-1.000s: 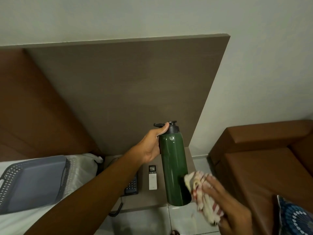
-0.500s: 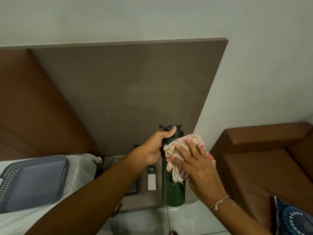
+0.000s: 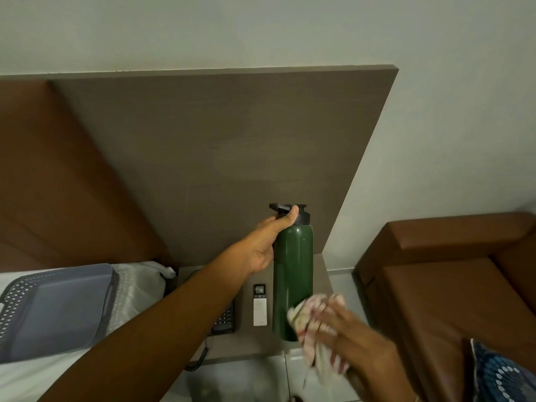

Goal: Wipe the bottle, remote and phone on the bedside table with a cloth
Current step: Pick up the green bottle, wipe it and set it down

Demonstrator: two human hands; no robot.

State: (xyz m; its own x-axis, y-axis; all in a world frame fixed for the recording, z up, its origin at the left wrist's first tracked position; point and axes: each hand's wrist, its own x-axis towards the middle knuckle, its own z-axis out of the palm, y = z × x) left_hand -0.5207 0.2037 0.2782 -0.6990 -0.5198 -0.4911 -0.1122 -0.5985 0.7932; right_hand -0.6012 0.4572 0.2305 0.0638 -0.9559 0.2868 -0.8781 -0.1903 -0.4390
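My left hand (image 3: 268, 242) grips the neck of a tall dark green bottle (image 3: 293, 274) with a black cap, held upright above the bedside table (image 3: 261, 348). My right hand (image 3: 345, 332), blurred by motion, presses a red-and-white checked cloth (image 3: 313, 340) against the bottle's lower right side. A white remote (image 3: 260, 305) lies flat on the table just left of the bottle. A black corded phone (image 3: 224, 320) sits left of the remote, mostly hidden behind my left forearm.
A tall brown headboard panel (image 3: 217, 155) rises behind the table. A grey perforated basket (image 3: 55, 309) lies on the white bed at left. A brown leather sofa (image 3: 449, 271) with a blue patterned cushion (image 3: 504, 375) stands at right. Tiled floor shows below the table.
My right hand with the cloth has slid down from the bottle's shoulder to its lower part. My left hand keeps its grip at the neck.
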